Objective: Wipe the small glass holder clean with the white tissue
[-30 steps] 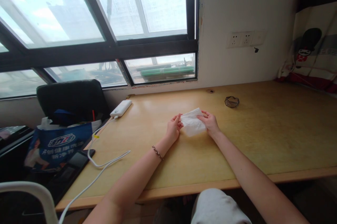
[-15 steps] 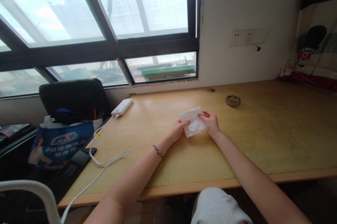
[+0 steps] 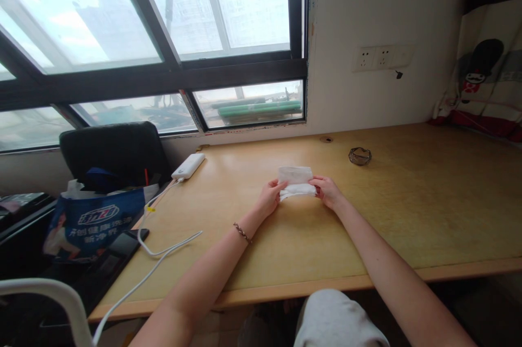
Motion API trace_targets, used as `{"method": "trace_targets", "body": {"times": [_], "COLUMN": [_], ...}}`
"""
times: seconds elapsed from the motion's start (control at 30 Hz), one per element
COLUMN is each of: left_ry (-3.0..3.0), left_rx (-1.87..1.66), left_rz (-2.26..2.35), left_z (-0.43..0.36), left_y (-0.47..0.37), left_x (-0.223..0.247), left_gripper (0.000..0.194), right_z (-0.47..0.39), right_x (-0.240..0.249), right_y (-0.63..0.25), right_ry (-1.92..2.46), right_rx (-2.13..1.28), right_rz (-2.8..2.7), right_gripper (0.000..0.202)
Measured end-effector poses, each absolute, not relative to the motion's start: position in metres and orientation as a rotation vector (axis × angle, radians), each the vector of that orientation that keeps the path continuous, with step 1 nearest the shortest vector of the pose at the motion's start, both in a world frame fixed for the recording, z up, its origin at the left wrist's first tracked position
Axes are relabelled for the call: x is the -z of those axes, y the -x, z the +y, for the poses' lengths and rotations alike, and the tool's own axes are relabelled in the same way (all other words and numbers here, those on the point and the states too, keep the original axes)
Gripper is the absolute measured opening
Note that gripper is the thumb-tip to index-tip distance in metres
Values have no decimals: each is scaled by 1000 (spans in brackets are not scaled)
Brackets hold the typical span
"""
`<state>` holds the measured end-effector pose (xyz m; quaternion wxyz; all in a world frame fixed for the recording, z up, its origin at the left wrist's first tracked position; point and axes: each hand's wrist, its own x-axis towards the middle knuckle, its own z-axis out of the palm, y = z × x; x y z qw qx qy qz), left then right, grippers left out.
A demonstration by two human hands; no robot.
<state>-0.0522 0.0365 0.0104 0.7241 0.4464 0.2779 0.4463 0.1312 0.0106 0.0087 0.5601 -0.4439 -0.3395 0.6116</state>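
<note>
Pinching a folded white tissue [image 3: 296, 174] at its sides, my left hand [image 3: 268, 199] and right hand [image 3: 327, 192] are both clamped on it, one at each edge, over the middle of the pale wooden surface [image 3: 408, 211]. Beyond the far left of the surface stands a dark-framed window [image 3: 244, 72]; a pale wall [image 3: 346, 10] continues to the right, carrying one socket panel [image 3: 383, 57] with two visible outlets, and one patterned curtain [image 3: 485, 75] hangs at the far right. I count one tissue, one dark glass bowl [image 3: 360, 156] far right of my hands, one white power bank [image 3: 188, 166] at the left edge and one white cable [image 3: 163, 254] trailing near. Left of the surface are one black chair [image 3: 112, 148] and one blue bag [image 3: 93, 222]. One braided bracelet [image 3: 242, 232] circles my left wrist.
</note>
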Motion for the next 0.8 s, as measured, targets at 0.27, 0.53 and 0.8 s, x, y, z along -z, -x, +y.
{"method": "trace_targets", "body": {"times": [0.27, 0.53, 0.8], "left_ry": [-933, -967, -1077], "left_rx": [-943, -1018, -1082], "left_rz": [619, 553, 598], "left_z": [41, 43, 42], "left_y": [56, 56, 54], "left_x": [-9, -6, -4], "left_gripper": [21, 15, 13], "right_z": [10, 9, 7], "right_x": [-14, -13, -19], "right_y": [-134, -132, -132], "right_ry": [943, 990, 994], "right_rx": [-1358, -1262, -1241], "right_rz": [-835, -921, -928], "right_gripper": [13, 8, 9]}}
